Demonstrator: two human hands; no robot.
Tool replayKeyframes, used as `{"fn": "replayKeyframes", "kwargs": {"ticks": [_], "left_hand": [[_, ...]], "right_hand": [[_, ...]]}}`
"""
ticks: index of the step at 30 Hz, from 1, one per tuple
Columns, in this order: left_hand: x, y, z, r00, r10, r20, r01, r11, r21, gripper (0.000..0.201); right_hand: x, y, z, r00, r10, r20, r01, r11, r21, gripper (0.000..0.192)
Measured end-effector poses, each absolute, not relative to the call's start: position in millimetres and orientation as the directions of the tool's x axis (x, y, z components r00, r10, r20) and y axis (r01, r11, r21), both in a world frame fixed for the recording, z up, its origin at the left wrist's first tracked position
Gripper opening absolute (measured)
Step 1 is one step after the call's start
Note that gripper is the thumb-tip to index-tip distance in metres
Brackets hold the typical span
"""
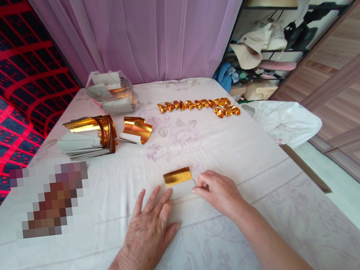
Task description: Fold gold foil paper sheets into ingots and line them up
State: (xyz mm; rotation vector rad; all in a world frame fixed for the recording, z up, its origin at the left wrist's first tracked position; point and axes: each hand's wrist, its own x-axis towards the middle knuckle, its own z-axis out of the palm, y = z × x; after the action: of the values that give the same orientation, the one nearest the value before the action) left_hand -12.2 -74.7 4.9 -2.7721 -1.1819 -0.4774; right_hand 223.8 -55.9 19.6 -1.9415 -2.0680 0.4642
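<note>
A sheet of gold foil paper (177, 177) lies in front of me, its shiny gold band on the far side and a pale part nearer to me. My left hand (149, 226) rests flat with the fingers spread, fingertips at the sheet's near left corner. Thumb and forefinger of my right hand (221, 192) pinch the sheet's right edge, which curls up slightly. Beyond the sheet, several folded gold foil pieces (189, 104) stand in a row, with a few more at its right end.
A thick stack of foil paper (86, 139) lies at the left beside a few loose curled sheets (137, 129). Behind them stands a clear plastic bag (112, 93) of paper. A blurred patch (55, 199) covers something at left. A white bag (290, 120) lies off the table's right side.
</note>
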Motion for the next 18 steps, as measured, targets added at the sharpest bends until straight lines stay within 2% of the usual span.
{"fn": "replayKeyframes", "kwargs": {"ticks": [6,8,12,15,18], "left_hand": [[-12,-75,3,0.652,0.691,0.312,0.722,-0.691,0.023,0.043],[-11,-75,4,0.650,0.698,0.302,0.728,-0.686,0.019,0.045],[-8,-75,4,0.632,0.708,0.315,0.736,-0.675,0.043,0.045],[-7,-75,5,0.623,0.712,0.324,0.738,-0.672,0.056,0.043],[-7,-75,5,0.622,0.715,0.318,0.740,-0.670,0.058,0.042]], "right_hand": [[232,-54,18,-0.061,0.998,-0.033,0.901,0.041,-0.432,0.021],[234,-54,15,-0.063,0.998,0.019,0.880,0.064,-0.471,0.020],[227,-56,9,-0.064,0.975,0.211,0.830,0.170,-0.531,0.017],[212,-58,7,-0.139,0.939,0.315,0.816,0.289,-0.501,0.016],[198,-59,4,-0.246,0.926,0.286,0.821,0.356,-0.446,0.011]]}}
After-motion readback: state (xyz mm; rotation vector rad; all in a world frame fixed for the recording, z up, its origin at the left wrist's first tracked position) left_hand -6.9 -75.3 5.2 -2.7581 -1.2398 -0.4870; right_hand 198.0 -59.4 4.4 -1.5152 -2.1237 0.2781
